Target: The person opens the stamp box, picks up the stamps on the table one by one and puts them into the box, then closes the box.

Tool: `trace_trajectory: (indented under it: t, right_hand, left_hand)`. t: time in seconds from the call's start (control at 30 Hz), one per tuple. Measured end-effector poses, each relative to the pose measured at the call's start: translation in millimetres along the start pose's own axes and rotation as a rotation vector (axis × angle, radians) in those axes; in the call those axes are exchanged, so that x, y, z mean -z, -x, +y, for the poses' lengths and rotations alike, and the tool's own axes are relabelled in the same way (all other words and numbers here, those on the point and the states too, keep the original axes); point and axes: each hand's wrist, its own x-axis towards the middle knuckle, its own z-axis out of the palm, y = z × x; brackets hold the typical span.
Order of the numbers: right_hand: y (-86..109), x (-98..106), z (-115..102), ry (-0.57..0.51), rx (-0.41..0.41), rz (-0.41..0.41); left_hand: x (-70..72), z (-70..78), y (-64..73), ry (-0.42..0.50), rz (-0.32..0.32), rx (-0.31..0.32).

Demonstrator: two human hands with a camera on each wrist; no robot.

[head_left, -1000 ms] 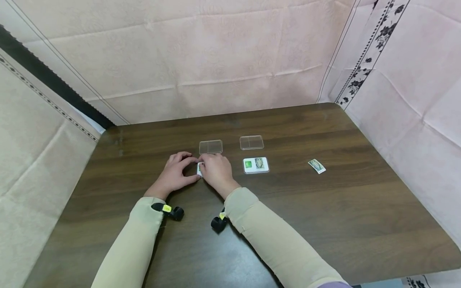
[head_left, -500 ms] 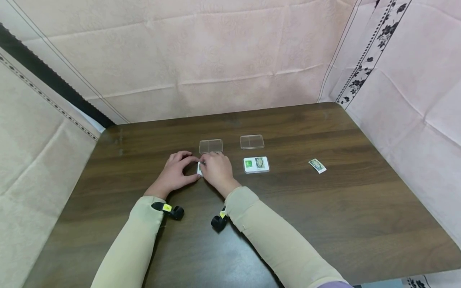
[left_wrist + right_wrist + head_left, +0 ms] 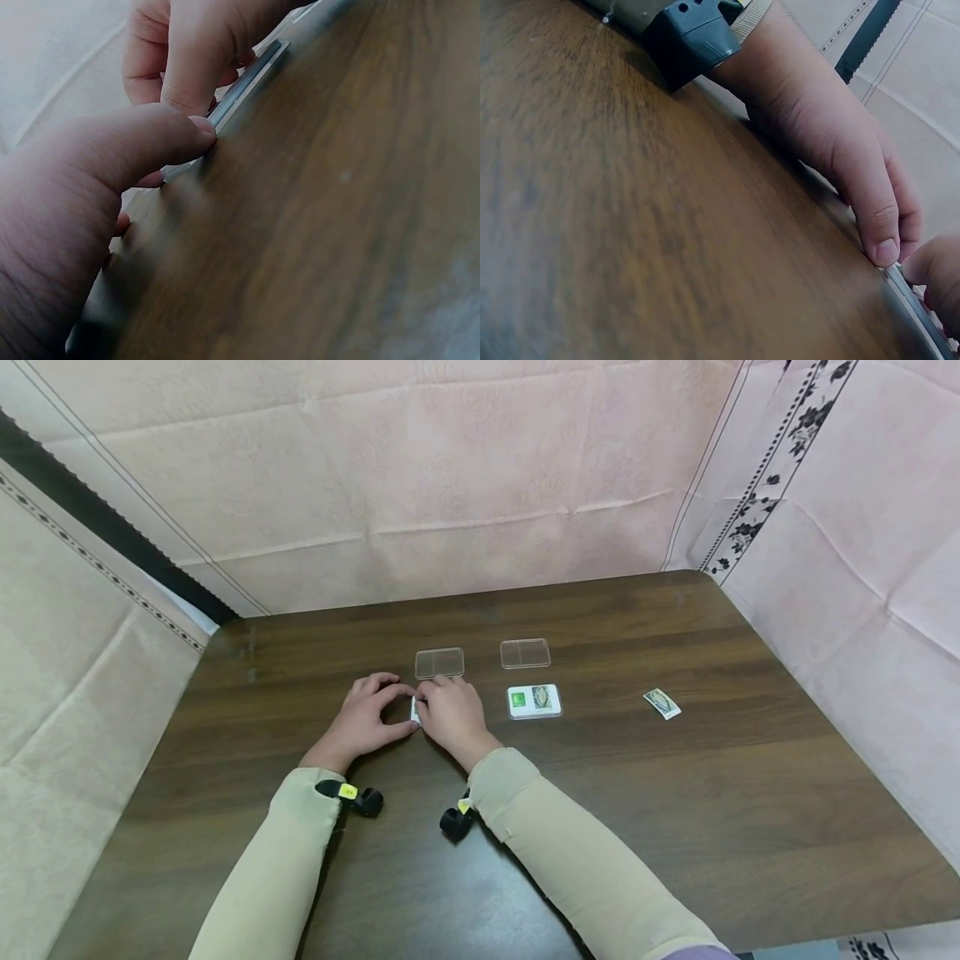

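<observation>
My left hand (image 3: 365, 722) holds the left end of a flat case (image 3: 415, 711) with a white insert, its thumb at the near edge and fingertips at the far edge. My right hand (image 3: 455, 718) bends over the same case and covers most of it, its fingers curled down at the edge. In the left wrist view the case (image 3: 247, 82) appears edge-on as a thin slab low over the table, with the left thumb (image 3: 187, 135) at its end. The right wrist view shows the case (image 3: 915, 311) running below both hands. What lies under the right fingers is hidden.
Two clear lids, a left one (image 3: 439, 663) and a right one (image 3: 525, 653), lie behind the hands. To the right sits another case (image 3: 534, 702) with a green square and a printed stamp-like piece. Farther right lies a small printed slip (image 3: 662, 704) on the brown table (image 3: 750, 793).
Both hands keep almost the same place and posture on the case. The head view has tilted very slightly; the lids, the second case and the slip stay where they were.
</observation>
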Motion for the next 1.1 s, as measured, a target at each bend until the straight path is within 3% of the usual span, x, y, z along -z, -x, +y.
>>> trace_trajectory:
  t: [0.2, 0.37, 0.67, 0.87, 1.1]
  right_hand:
    - [1.0, 1.0, -0.9, 0.019, 0.014, -0.009]
    - [1.7, 4.7, 2.4, -0.070, 0.032, 0.057]
    - [8.3, 42.3, 22.6, -0.139, 0.060, 0.195]
    - [19.3, 65.2, 70.6, -0.105, 0.030, 0.335]
    - [44.6, 87.5, 144.5, -0.086, -0.118, 0.397]
  left_hand:
    - [0.2, 0.5, -0.4, -0.007, -0.002, 0.004]
    - [0.1, 0.5, -1.4, -0.012, -0.008, 0.009]
    - [-0.1, -1.3, -0.1, -0.005, -0.007, 0.016]
    - [0.0, -2.0, -0.6, -0.011, -0.024, 0.023]
    - [1.6, 0.9, 0.1, -0.010, -0.041, 0.028]
